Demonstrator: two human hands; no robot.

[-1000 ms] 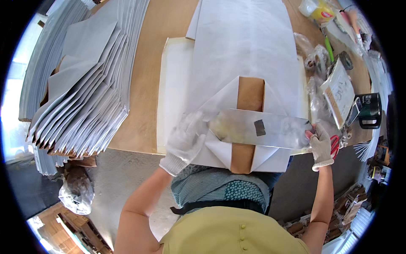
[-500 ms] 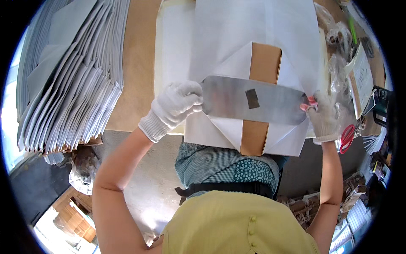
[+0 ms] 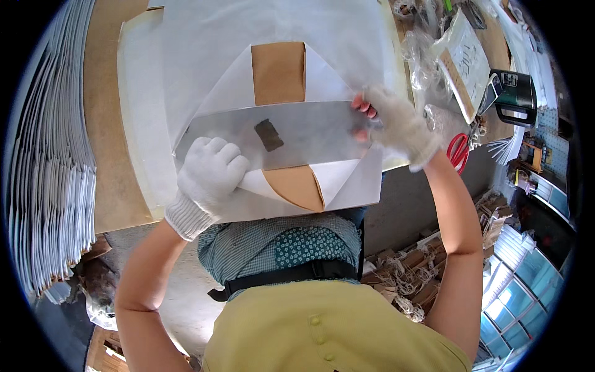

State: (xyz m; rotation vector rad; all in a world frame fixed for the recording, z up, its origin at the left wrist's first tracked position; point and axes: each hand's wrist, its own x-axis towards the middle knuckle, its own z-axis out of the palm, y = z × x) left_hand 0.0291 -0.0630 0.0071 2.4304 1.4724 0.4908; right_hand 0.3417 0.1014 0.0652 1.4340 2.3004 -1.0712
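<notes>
A flat grey metal plate [image 3: 316, 131] with a dark patch lies across the opened, folded end of a white paper bag [image 3: 217, 90]. Brown flaps [image 3: 279, 71] show beyond and before the plate. My left hand [image 3: 211, 170], in a white knit glove, is closed at the plate's near left edge; its fingertips are curled out of sight. At the plate's right end is my right hand [image 3: 400, 127], slightly blurred. Its bare fingertips stick out of the glove, with fingers on the far corner and the thumb nearer me.
A tall stack of folded whitish paper sheets [image 3: 46, 167] fills the left side of the brown table [image 3: 118, 124]. To the right are red-handled scissors [image 3: 457, 152], crumpled clear plastic [image 3: 421, 56], a white packet [image 3: 462, 62] and a dark green handled container [image 3: 514, 93].
The view has swung right, so the table appears farther left. My left hand has moved from the plate's left end to its near edge. The plate now lies lower against the folded bag.
</notes>
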